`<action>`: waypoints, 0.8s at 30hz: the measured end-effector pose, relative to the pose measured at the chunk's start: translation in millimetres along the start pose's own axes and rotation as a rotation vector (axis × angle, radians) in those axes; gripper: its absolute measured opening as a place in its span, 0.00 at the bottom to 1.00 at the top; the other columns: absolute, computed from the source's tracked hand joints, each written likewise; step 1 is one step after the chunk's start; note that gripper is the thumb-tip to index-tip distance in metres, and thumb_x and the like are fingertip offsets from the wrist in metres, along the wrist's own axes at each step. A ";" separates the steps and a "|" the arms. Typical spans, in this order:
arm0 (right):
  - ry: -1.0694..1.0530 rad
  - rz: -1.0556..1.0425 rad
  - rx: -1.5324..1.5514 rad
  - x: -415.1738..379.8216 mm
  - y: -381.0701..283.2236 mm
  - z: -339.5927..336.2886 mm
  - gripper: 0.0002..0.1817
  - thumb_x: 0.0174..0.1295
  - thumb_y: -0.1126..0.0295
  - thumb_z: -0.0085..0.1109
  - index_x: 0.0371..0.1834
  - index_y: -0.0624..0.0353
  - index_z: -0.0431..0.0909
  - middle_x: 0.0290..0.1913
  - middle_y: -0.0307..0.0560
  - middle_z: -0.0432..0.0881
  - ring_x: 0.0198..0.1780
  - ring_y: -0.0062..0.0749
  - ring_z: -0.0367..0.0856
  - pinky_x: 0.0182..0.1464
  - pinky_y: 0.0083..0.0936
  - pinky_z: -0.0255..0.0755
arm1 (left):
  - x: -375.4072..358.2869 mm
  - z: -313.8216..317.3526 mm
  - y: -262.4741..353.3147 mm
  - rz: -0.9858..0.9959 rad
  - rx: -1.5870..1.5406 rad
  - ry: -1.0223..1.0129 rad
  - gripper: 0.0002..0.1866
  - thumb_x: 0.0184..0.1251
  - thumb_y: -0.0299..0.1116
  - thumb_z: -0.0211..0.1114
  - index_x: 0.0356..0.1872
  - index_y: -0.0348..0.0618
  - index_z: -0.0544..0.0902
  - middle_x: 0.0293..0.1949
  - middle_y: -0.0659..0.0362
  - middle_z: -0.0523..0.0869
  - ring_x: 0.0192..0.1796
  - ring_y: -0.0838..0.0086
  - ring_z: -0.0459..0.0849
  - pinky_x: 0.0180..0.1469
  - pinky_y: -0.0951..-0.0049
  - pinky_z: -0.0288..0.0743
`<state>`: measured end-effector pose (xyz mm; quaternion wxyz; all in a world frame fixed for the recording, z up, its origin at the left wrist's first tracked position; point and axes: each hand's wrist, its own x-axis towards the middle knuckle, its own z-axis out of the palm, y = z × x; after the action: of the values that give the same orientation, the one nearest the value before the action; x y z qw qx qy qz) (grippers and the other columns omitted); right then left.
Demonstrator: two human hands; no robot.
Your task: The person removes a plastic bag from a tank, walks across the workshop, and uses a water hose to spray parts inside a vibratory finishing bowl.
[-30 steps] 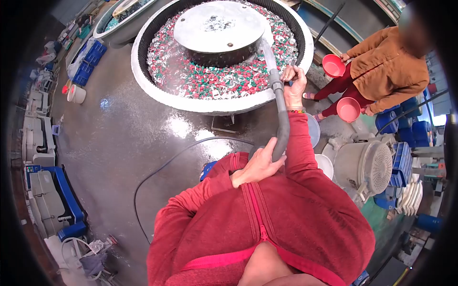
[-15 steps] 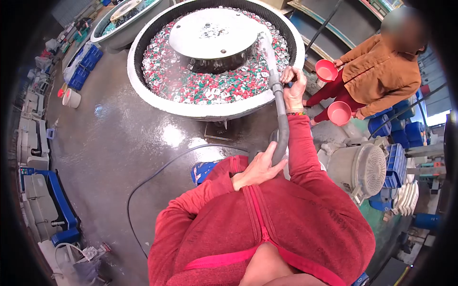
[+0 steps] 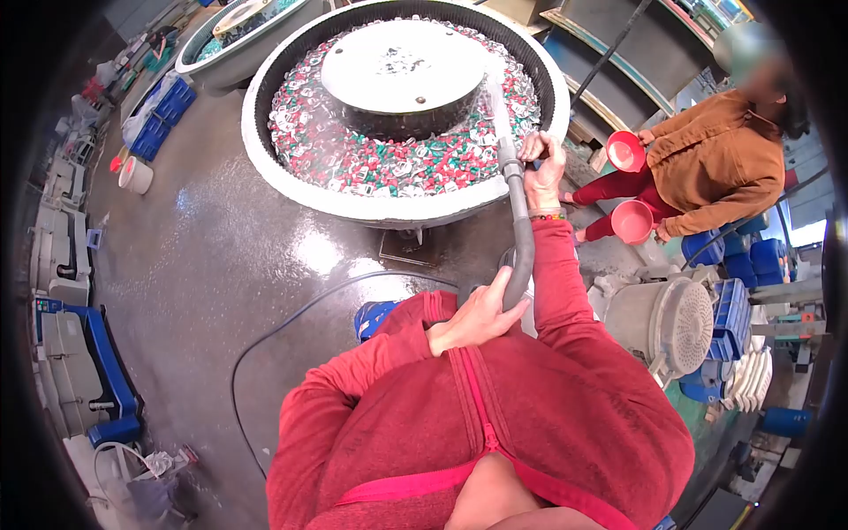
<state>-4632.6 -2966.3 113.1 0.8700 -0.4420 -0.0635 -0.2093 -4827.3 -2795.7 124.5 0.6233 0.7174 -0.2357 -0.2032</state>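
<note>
A grey hose [image 3: 523, 238] runs up from my waist toward a round white-rimmed tub [image 3: 353, 205]. My right hand [image 3: 543, 170] grips the hose near its fitting, just outside the tub's rim. Lower down, my left hand [image 3: 481, 315] is wrapped on the same hose in front of my jacket. Water sprays from the hose's end over the tub's right side. Red, green, white and clear small pieces [image 3: 402, 163] fill the ring around a raised white centre disc [image 3: 402, 66].
At the right stands a person [image 3: 720, 168] holding two red bowls [image 3: 625, 152]. Below them are a pale perforated drum [image 3: 685, 327] and blue crates [image 3: 731, 309]. A dark cable [image 3: 256, 340] curves over the wet floor. Machines line the left side, near a white bucket [image 3: 135, 176].
The tub and surroundings sit slightly further right and lower in view. The person at the right has turned their head and shifted a little. Both my hands remain on the hose.
</note>
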 end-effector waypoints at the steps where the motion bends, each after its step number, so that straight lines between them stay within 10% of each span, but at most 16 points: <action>1: 0.007 0.024 0.013 -1.3 7.4 -6.2 0.21 0.59 0.68 0.42 0.07 0.58 0.60 0.11 0.44 0.63 0.15 0.29 0.63 0.23 0.25 0.62 | 0.2 3.4 -4.6 0.046 -0.015 0.032 0.19 0.60 0.35 0.62 0.45 0.37 0.66 0.31 0.48 0.81 0.32 0.64 0.82 0.34 0.69 0.73; 17: 0.087 0.183 0.030 -12.2 44.8 -20.9 0.20 0.59 0.66 0.43 0.09 0.56 0.59 0.12 0.44 0.63 0.16 0.31 0.64 0.25 0.25 0.63 | 6.8 -2.4 -12.1 -0.029 0.003 0.082 0.16 0.59 0.31 0.61 0.44 0.37 0.67 0.32 0.48 0.82 0.33 0.67 0.83 0.34 0.68 0.73; 24: 0.017 -0.052 -0.044 8.1 4.6 1.6 0.20 0.57 0.67 0.43 0.08 0.58 0.59 0.12 0.44 0.63 0.16 0.31 0.64 0.25 0.26 0.62 | 8.5 -5.3 -0.3 0.010 0.011 0.027 0.15 0.60 0.30 0.61 0.44 0.37 0.68 0.32 0.51 0.81 0.33 0.72 0.81 0.35 0.73 0.73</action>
<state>-4623.2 -2965.1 113.0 0.8548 -0.4576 -0.0631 -0.2367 -4817.3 -2796.4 125.0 0.6235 0.7223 -0.2318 -0.1890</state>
